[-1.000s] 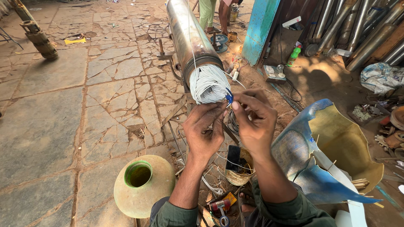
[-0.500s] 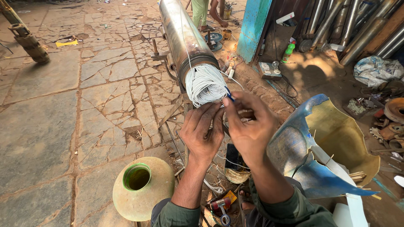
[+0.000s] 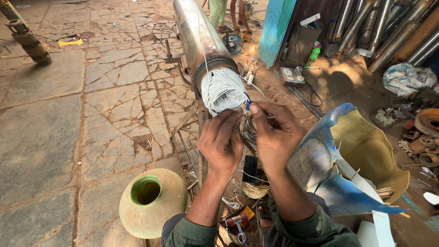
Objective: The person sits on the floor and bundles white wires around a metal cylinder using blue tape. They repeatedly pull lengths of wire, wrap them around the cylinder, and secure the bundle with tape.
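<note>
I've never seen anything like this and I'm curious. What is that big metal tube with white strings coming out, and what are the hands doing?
The picture comes from a camera worn on a person's head, so you look down at that person's own two hands. The long metal tube lies on a stand above a cracked stone floor. A thick bundle of white wires sticks out of its near end. The left hand and the right hand are up against that bundle, pinching thin wire ends between the fingertips. Down below stand a pale green pot and a small bucket. To the right lies a torn blue and yellow shell. Far back, someone else's legs show.
</note>
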